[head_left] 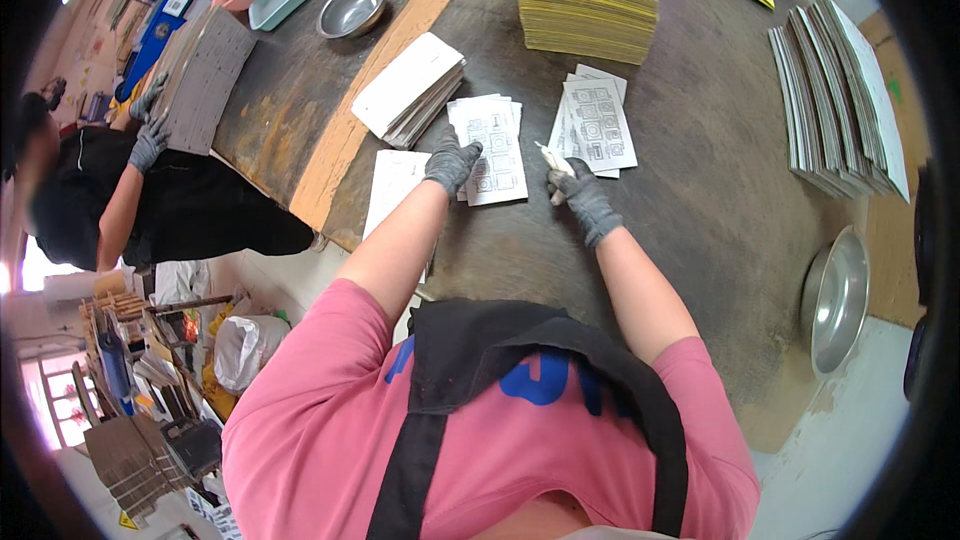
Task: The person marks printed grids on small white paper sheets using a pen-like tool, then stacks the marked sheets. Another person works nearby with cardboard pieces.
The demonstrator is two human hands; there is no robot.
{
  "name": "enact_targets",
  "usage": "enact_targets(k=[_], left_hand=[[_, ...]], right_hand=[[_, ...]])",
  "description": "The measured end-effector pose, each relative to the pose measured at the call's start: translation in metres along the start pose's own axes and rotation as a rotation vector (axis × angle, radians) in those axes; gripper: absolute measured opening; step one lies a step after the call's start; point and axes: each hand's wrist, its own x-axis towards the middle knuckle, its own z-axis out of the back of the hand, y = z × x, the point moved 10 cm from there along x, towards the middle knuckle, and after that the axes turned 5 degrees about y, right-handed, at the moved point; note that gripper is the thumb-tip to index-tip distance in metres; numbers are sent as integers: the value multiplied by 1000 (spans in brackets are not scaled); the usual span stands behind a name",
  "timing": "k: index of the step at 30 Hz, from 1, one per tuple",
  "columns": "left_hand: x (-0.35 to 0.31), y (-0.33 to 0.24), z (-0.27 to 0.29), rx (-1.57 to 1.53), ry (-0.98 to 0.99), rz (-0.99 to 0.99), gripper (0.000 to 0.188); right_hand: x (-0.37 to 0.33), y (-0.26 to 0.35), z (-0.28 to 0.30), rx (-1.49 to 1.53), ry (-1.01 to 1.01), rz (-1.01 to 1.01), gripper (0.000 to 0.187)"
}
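My left hand [453,164], in a grey glove, rests on the left edge of a small stack of white printed cards [496,165]. Its thumb and fingers are apart, with the fingertips lying on the cards. My right hand [588,204], also gloved in grey, is closed round a small white tool [556,162] with a thin pointed tip. The exact kind of tool is unclear. Just beyond that hand lies a second, fanned pile of printed cards [600,125]. More white sheets [392,185] lie to the left, partly under my left forearm.
A thicker white card stack [410,88] sits at the left of the dark table [700,170]. Tall yellow-edged sheets [590,0] stand ahead, grey-white stacks [840,95] at right. Metal bowls [352,8] [836,302] flank the table. A co-worker [150,190] handles boards [205,80] at left.
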Motion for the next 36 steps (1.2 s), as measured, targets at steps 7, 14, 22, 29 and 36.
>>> enact_targets(k=[7,14,22,29,36], left_hand=[[3,1,-1,16,-19,147,36],[-35,-22,-56,-726,396,310,38],[-90,-54,-45,-780,436,30,44],[-123,-89,-43,-936,629,-42,58],[-137,-112,-30,-732,676,-124,45]], right_hand=[[24,12,-18,29,-69,-93,37],[4,-13,-12,365,-14,-136,38],[-70,20,-6,556,121,130,60],[-98,37,-5,652,151,135,66],[-113,54,5,751,85,247,78]])
